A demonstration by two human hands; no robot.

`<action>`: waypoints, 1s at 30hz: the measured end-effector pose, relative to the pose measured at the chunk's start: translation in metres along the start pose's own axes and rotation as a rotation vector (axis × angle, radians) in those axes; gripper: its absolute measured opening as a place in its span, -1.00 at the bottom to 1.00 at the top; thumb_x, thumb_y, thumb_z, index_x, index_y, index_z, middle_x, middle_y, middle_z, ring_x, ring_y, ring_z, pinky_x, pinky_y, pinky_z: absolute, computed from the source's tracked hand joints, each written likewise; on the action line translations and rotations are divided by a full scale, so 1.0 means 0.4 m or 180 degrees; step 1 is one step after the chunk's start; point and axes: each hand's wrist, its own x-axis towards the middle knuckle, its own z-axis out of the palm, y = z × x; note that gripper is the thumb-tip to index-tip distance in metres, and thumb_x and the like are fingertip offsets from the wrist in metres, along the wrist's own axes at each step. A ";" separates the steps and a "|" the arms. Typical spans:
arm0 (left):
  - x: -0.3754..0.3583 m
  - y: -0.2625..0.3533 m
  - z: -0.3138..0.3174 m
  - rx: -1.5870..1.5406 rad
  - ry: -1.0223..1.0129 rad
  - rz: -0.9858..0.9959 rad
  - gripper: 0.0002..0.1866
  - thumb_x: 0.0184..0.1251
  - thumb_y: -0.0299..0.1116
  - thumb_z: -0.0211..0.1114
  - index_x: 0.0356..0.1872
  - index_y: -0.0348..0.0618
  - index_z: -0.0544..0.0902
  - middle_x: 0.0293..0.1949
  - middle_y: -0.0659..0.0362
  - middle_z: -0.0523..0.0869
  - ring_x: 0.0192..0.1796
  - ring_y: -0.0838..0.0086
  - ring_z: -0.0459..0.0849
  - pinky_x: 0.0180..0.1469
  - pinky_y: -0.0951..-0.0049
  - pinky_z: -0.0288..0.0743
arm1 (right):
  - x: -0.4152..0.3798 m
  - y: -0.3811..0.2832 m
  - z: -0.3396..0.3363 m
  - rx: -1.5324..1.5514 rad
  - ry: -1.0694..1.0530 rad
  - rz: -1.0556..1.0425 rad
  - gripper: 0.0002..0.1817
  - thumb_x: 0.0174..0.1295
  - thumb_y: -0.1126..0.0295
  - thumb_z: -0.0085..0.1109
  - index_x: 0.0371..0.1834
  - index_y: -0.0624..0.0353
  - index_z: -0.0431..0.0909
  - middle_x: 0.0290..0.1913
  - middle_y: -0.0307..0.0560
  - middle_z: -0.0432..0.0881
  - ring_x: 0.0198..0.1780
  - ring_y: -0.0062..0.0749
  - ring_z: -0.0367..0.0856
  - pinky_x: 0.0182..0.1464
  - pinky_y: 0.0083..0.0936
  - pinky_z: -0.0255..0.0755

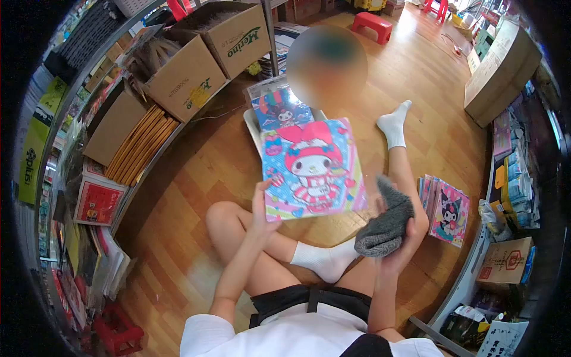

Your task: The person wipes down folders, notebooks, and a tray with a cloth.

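Note:
My left hand (262, 209) grips the lower left edge of a square, brightly coloured picture book or pad (314, 169) with a pink-hooded cartoon character on its front, held up over my legs. In my right hand (399, 247) is a dark grey cloth (385, 226), bunched up near the lower right corner of that item. Behind it, a light plastic tray (252, 126) on the floor bears a blue cartoon-covered item (282, 109). To my right, a stack of similar cartoon items (450, 213) rests on the floor beside my leg.
Shelves with cardboard boxes (185, 80) and brown envelopes (143, 144) line the left. On the right stand a large carton (498, 74) and a low shelf with a small box (505, 260). A red stool (372, 27) is ahead; another red stool (118, 329) is at lower left.

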 end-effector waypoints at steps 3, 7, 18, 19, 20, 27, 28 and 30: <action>-0.046 -0.071 -0.012 -0.0194 -0.0171 -0.0263 -0.50 0.32 -0.13 0.05 0.20 -0.21 0.39 0.11 0.02 0.58 0.08 0.24 0.60 0.17 0.15 0.45 | 0.036 -0.073 0.122 -0.3287 -0.1071 -0.2075 -0.45 0.27 0.20 -0.06 0.25 0.33 0.29 0.28 0.03 0.43 0.20 -0.13 0.49 0.24 -0.20 0.30; -0.123 -0.141 0.062 -0.0081 -0.0388 -0.0658 -0.48 0.34 -0.17 0.01 0.26 -0.23 0.35 0.13 0.00 0.56 0.11 0.22 0.58 0.23 0.14 0.41 | 0.062 0.058 0.124 -0.4734 -0.1458 -0.2133 -0.34 0.14 0.42 0.05 0.36 0.30 0.19 0.42 0.12 0.20 0.38 0.11 0.23 0.43 -0.04 -0.11; -0.163 -0.152 0.028 0.0461 -0.0461 -0.0470 -0.29 0.47 0.21 -0.38 0.45 -0.07 0.04 0.36 0.05 0.29 0.35 0.32 0.35 0.34 0.22 0.28 | -0.048 0.203 0.135 -0.4578 -0.2397 -0.2035 -0.37 0.16 0.35 0.06 0.36 0.21 0.26 0.44 0.09 0.18 0.37 0.24 0.19 0.41 0.20 -0.30; -0.179 -0.146 0.075 0.1052 -0.0084 -0.0430 -0.28 0.47 0.21 -0.39 0.45 -0.08 0.03 0.34 0.05 0.32 0.34 0.32 0.37 0.33 0.23 0.30 | -0.006 0.194 0.155 -0.4597 -0.2263 -0.2204 -0.37 0.16 0.36 0.05 0.36 0.20 0.26 0.44 0.08 0.18 0.36 0.25 0.19 0.41 0.20 -0.30; -0.192 -0.142 0.108 0.1001 0.0012 -0.0645 -0.30 0.48 0.18 -0.39 0.45 -0.09 0.02 0.34 0.03 0.32 0.34 0.29 0.37 0.34 0.20 0.29 | 0.035 0.185 0.175 -0.4659 -0.2050 -0.2271 -0.38 0.17 0.36 0.05 0.36 0.20 0.26 0.44 0.05 0.19 0.37 0.21 0.19 0.41 0.21 -0.28; -0.197 -0.142 0.089 0.0978 0.0264 -0.0123 -0.31 0.50 0.16 -0.41 0.46 -0.09 -0.01 0.37 -0.01 0.27 0.34 0.26 0.37 0.35 0.17 0.27 | -0.023 0.194 0.198 -0.4704 -0.2355 -0.2127 -0.36 0.16 0.35 0.07 0.37 0.20 0.23 0.43 -0.04 0.23 0.37 0.12 0.21 0.41 0.20 -0.21; -0.198 -0.147 0.095 0.0770 0.0333 0.0303 -0.30 0.49 0.17 -0.40 0.45 -0.11 0.05 0.36 0.01 0.29 0.33 0.27 0.38 0.33 0.20 0.30 | -0.082 0.205 0.172 -0.4693 -0.2530 -0.1972 -0.35 0.16 0.36 0.07 0.38 0.20 0.23 0.43 -0.04 0.23 0.36 0.12 0.22 0.41 0.19 -0.21; -0.158 -0.114 0.037 -0.0148 -0.1081 -0.0120 -0.30 0.48 0.18 -0.39 0.43 -0.12 0.09 0.34 0.03 0.32 0.32 0.27 0.39 0.31 0.21 0.31 | -0.140 0.219 0.126 -0.4707 -0.2713 -0.1837 -0.34 0.16 0.36 0.07 0.39 0.19 0.21 0.43 -0.05 0.22 0.35 0.12 0.24 0.42 0.18 -0.22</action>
